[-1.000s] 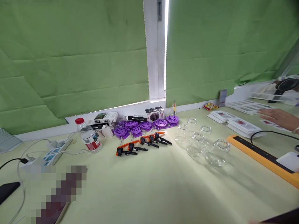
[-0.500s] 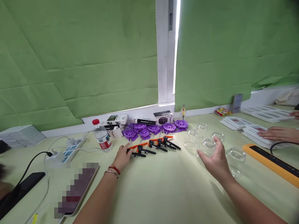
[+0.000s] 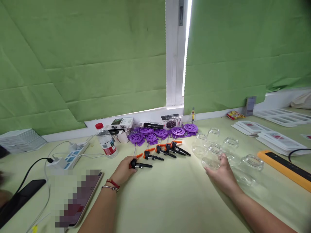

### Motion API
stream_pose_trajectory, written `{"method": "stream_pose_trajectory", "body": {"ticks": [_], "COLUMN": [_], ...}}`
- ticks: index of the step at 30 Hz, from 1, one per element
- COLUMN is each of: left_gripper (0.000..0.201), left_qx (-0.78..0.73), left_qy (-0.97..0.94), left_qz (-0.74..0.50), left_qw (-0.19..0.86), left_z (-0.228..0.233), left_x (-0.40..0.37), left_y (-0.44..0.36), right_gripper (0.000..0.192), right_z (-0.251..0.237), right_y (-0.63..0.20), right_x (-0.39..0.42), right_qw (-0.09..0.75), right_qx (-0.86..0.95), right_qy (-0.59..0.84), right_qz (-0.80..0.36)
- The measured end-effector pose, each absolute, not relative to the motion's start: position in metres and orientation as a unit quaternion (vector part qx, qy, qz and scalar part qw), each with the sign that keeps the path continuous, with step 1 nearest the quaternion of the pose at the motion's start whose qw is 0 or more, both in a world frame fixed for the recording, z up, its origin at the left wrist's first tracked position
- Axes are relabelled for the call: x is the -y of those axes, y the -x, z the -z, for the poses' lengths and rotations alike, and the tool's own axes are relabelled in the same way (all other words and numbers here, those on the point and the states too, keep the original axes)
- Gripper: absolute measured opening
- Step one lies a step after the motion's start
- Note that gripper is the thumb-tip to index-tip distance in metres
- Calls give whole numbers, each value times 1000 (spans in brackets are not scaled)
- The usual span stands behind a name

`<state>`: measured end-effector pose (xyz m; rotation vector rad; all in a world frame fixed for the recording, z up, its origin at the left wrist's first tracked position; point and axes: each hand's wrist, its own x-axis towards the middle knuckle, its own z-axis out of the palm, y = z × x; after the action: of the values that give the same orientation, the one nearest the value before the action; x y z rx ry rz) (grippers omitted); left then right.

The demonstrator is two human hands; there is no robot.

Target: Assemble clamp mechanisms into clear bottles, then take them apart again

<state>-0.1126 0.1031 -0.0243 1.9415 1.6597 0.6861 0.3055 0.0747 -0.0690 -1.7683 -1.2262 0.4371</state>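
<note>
Broadly, green paper across the upper left and upper right of the frame, parted at upper centre by a white window post and a bright slit. Below, filling the lower frame, a pale green table. At its left edge, a stack of white sheets; at lower left, a black slab, a white power strip and a phone with a blurred screen. At right, a snack packet, card stacks and a yellow-orange power strip.

Among containers, at centre left, an upright clear bottle with red cap; cannot tell how full. Just beside it, boxes, contents hidden, and purple discs. At centre, a row of five black-and-orange tools, with the left hand at its left end, fingers closed around the leftmost tool. At the sill, a small clear vessel with something yellow inside. Right of centre, five clear glasses close together; round the front-left glass, the right hand, half open, fingers at its right side, thumb in front; cannot tell whether gripping. At right edge, white trays.
</note>
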Motion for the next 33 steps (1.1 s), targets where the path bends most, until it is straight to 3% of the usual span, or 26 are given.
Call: {"method": "stream_pose_trajectory", "body": {"ticks": [3,9,13,17,24,33], "left_gripper": [47,44,43,41,43,46], "left_qx": [-608,-612,-561,-491,-507,-498], "left_qy": [-704,-677,-619,-545,-508,-507], "left_qz": [-259,-302,-387,-475,-494,-496], "left_qw": [261,276,389,485,491,500], "left_z": [20,-12,-28,-14,28,28], "left_x": [-101,-86,-72,-64,-58,-56], "left_y": [119,125,101,65,43,35], "right_gripper": [92,84,70,65,69,68], "right_z": [71,54,30,15,26,18], "right_y": [-309,-304,-279,-247,-242,-255], "right_x": [-76,-63,-65,-81,-90,-79], "right_qw": [383,388,350,312,320,267], "right_qx": [500,562,689,756,750,784], "right_qy": [756,723,628,550,558,511], "right_qz": [-176,-106,-90,-168,-156,-232]}}
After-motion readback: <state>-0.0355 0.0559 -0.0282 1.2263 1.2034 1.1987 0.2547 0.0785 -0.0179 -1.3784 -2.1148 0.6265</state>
